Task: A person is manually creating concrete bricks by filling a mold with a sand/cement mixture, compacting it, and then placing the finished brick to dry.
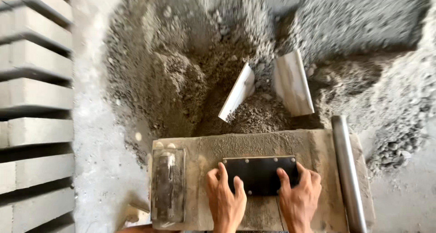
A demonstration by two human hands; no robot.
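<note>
Both hands flat, fingers spread: left hand [225, 199] and right hand [299, 196] press the black rectangular metal plate [260, 174], which lies on the dusty wooden board [268, 142]. The grey trowel-like float [168, 185] lies left of the plate. Risk: loose grey mortar heap [204, 69] grit on the board could make the plate slide or pinch fingertips.

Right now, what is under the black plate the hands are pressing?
The black plate lies on a dusty wooden board, both hands on its near edge. Whatever is beneath it is covered.

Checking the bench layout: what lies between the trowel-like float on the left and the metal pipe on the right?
In the head view, the black plate with both hands on it lies between float and pipe.
</note>
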